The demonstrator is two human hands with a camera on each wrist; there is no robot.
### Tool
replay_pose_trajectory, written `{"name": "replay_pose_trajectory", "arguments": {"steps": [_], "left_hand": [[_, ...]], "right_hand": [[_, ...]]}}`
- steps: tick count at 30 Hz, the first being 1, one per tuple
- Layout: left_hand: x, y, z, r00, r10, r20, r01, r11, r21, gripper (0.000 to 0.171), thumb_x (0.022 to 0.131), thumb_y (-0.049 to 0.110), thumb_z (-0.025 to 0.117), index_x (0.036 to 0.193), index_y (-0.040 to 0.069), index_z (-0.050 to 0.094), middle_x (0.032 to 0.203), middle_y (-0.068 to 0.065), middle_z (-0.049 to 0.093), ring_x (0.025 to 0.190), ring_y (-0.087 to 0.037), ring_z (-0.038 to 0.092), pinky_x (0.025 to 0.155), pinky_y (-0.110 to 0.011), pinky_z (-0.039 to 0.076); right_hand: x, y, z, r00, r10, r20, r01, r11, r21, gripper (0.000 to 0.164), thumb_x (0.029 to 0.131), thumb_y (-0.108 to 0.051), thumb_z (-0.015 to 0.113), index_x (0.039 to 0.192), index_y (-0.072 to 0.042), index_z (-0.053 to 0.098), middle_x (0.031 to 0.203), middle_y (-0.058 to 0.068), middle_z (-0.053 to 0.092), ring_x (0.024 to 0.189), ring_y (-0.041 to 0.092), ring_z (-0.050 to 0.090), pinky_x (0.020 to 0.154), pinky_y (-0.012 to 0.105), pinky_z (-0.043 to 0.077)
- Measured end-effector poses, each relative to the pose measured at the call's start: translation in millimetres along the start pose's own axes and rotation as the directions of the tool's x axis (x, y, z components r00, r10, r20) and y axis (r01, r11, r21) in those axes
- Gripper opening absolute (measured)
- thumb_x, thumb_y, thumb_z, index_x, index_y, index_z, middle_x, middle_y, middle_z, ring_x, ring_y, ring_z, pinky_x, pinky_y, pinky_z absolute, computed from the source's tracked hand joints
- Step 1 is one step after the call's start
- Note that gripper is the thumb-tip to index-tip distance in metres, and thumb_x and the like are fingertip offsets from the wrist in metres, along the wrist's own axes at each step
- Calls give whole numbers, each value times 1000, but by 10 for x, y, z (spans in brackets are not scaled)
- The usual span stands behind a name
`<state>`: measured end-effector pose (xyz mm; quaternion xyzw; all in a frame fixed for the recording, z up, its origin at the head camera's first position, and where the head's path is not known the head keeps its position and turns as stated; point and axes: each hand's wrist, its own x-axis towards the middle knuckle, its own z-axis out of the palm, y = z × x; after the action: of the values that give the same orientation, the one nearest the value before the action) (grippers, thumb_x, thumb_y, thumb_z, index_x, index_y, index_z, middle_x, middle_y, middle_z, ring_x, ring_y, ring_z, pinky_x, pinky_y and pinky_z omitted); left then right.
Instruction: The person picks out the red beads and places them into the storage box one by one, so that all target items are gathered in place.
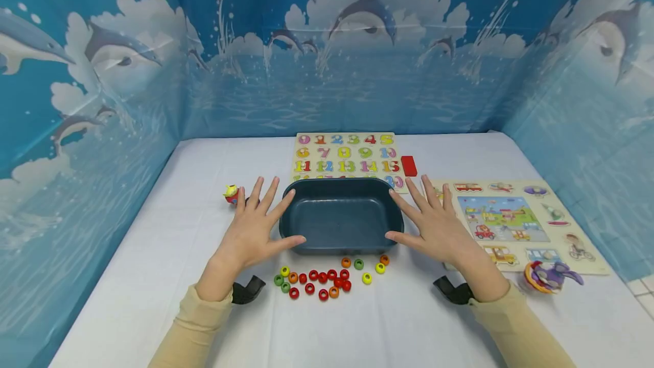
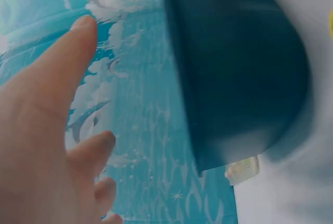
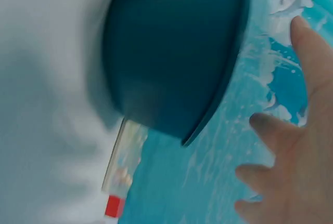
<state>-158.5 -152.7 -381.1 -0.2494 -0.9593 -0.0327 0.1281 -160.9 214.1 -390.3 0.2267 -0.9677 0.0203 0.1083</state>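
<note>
A dark blue rectangular tray [image 1: 342, 223] stands in the middle of the white table. My left hand [image 1: 255, 229] spreads its fingers beside the tray's left end, the thumb overlapping its rim in the head view. My right hand [image 1: 436, 226] mirrors it at the right end, fingers spread wide. Neither hand holds anything. In both wrist views the tray's side wall [image 2: 239, 78] lies apart from the fingers. Just in front of the tray lie several loose beads: red beads [image 1: 323, 277], green beads [image 1: 359, 264], yellow beads [image 1: 367, 278] and orange beads [image 1: 334, 292].
Behind the tray lies a number puzzle board [image 1: 344, 152] with a red block [image 1: 409, 166] at its edge. A vehicle picture puzzle [image 1: 531, 226] and a purple toy [image 1: 552, 276] are on the right. Left of the tray sits a small yellow-headed toy [image 1: 231, 193]. A dolphin-print curtain [image 1: 337, 95] encloses the table.
</note>
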Motion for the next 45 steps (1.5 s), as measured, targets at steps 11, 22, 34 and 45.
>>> {"name": "replay_pose_trajectory", "arguments": {"steps": [11,22,34,45], "left_hand": [[-125,43,-17,994,-83,-65,49,911,-410,82,73,66,53,141,28,26,148,1,12,133,-22,15,98,-55,28],[-109,-128,606,989,-127,-76,-34,309,-950,60,78,4,67,132,1,39,147,-5,11,134,-23,11,104,-48,19],[-114,-123,804,995,-38,97,98,12,-995,84,74,4,71,142,12,21,148,-1,4,134,-19,6,106,-31,15],[-115,-94,823,990,-60,126,126,-16,-992,91,72,5,73,143,15,17,147,0,11,134,-20,12,104,-26,21]], "right_hand": [[-93,-460,-134,916,-245,-316,378,790,483,45,73,-31,72,114,-18,61,124,-1,51,115,15,45,91,31,41],[-317,-938,49,967,-252,-42,155,450,879,26,74,-9,72,99,-11,64,89,4,63,70,16,58,50,23,50],[-324,-904,639,960,-218,-175,271,568,778,27,72,-23,75,98,-19,66,102,-11,59,90,6,55,66,21,49],[-287,-933,738,953,-232,-193,299,651,697,22,74,-28,73,95,-24,65,99,-15,58,94,1,52,80,20,47]]}}
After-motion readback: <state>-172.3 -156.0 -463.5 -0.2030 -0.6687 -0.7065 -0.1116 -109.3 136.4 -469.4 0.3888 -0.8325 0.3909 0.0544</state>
